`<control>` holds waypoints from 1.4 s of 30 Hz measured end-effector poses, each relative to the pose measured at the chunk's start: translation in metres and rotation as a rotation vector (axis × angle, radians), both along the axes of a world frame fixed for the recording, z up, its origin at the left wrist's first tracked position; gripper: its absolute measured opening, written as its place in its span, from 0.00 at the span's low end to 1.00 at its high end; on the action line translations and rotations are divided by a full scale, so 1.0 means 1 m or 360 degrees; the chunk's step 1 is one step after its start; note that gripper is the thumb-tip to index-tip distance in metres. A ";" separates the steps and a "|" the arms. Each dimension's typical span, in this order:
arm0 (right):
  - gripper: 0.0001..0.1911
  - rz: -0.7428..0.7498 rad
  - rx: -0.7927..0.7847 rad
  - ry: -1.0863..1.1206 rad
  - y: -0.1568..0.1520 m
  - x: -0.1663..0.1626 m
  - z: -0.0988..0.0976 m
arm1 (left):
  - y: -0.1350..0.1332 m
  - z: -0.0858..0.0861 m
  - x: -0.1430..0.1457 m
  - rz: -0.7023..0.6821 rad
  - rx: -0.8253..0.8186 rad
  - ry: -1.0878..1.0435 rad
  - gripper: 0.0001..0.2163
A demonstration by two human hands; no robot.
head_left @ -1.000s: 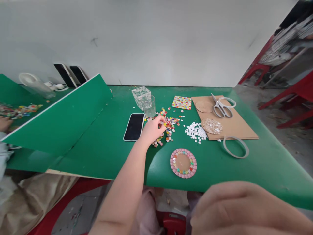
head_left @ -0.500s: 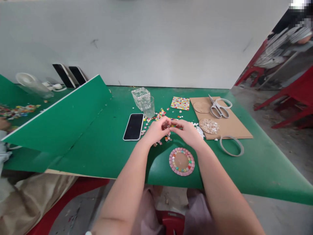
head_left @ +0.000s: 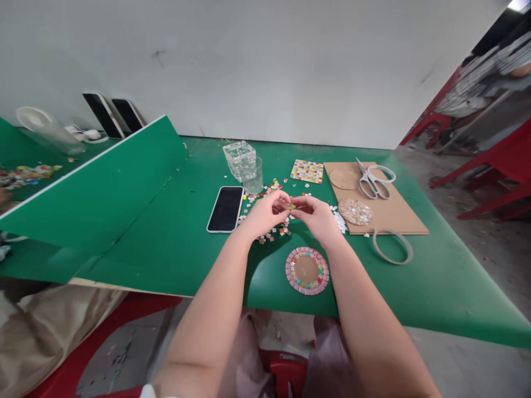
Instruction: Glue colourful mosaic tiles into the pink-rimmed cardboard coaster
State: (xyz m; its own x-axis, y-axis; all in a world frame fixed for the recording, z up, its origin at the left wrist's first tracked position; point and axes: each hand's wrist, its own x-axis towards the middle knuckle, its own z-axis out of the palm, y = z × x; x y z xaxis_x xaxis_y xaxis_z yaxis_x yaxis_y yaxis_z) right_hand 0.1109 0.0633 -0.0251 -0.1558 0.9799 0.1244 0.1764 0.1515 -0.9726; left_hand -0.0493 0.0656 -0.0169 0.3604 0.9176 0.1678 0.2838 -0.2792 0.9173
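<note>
Pinched together over the matte green worktop [head_left: 186,243], fingers [head_left: 282,199] of left hand [head_left: 265,214] and right hand [head_left: 318,219] on one tiny square tile [head_left: 291,207] (yellowish, barely visible). Beneath, scattered glossy coloured chips [head_left: 271,189]. Near the worktop's front edge, a round coaster [head_left: 307,270], pink-tiled rim, bare brown centre.

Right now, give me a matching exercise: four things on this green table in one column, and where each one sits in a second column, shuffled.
1. black smartphone in a pale case
2. grey-handled metal scissors
3. round pink-rimmed mosaic coaster
4. square multicoloured tile mat

A. on the brown cardboard sheet
B. nearest the green table's front edge
C. left of the loose coloured tiles
D. between the clear glass tumbler and the cardboard

Pairs: 1-C, 2-A, 3-B, 4-D
</note>
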 end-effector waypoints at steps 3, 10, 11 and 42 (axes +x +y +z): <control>0.13 -0.0029 -0.0032 0.0073 0.000 -0.001 -0.002 | -0.001 0.000 0.000 0.0004 0.0030 -0.0003 0.08; 0.14 -0.0030 0.0008 0.0065 0.001 -0.001 -0.004 | -0.001 0.000 0.001 0.0036 0.0026 0.0024 0.05; 0.15 -0.0020 0.0030 0.0044 0.001 -0.001 -0.004 | -0.002 0.000 0.001 0.0045 0.0025 0.0023 0.05; 0.17 0.0121 -0.0271 0.0019 -0.013 0.020 -0.003 | -0.004 0.008 -0.014 0.0179 0.0278 0.0716 0.11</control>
State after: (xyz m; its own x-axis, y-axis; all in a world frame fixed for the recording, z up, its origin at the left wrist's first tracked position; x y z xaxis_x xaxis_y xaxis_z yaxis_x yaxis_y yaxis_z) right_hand 0.1312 0.0507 -0.0281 -0.2298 0.9724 -0.0398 0.1591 -0.0028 -0.9873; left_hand -0.0637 0.0618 -0.0090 0.3329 0.9270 0.1729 0.6780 -0.3628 0.6393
